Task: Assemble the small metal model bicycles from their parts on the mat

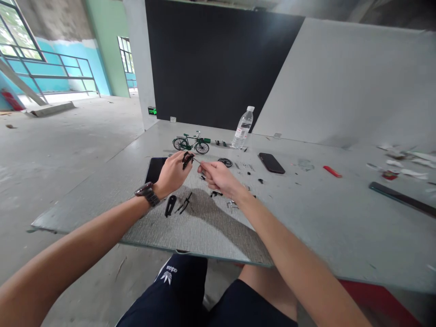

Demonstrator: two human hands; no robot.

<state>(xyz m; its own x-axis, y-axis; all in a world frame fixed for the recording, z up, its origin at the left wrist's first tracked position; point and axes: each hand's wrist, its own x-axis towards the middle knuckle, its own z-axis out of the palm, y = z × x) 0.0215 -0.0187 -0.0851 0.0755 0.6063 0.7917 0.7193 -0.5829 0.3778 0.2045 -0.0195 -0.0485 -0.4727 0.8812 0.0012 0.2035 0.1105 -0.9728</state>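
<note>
My left hand (172, 173), wearing a dark watch, is closed around a small black model-bicycle part (187, 159) above the table. My right hand (219, 176) pinches a thin metal shaft (196, 160) that looks like a small screwdriver. Its tip points at the black part; whether they touch is too small to tell. Beneath the hands, on a grey textured mat (197, 231), lie a black elongated bicycle piece (170, 205) and a black fork (185, 203). A small spoked wheel (225, 162) rests just beyond my right hand, among several tiny parts.
A green model bicycle (191, 143) stands behind the hands, near a water bottle (243, 128). Flat on the table are a dark phone (271, 163), a red object (332, 171) and a long dark bar (403, 198). A black flat slab (155, 170) lies partly behind my left hand.
</note>
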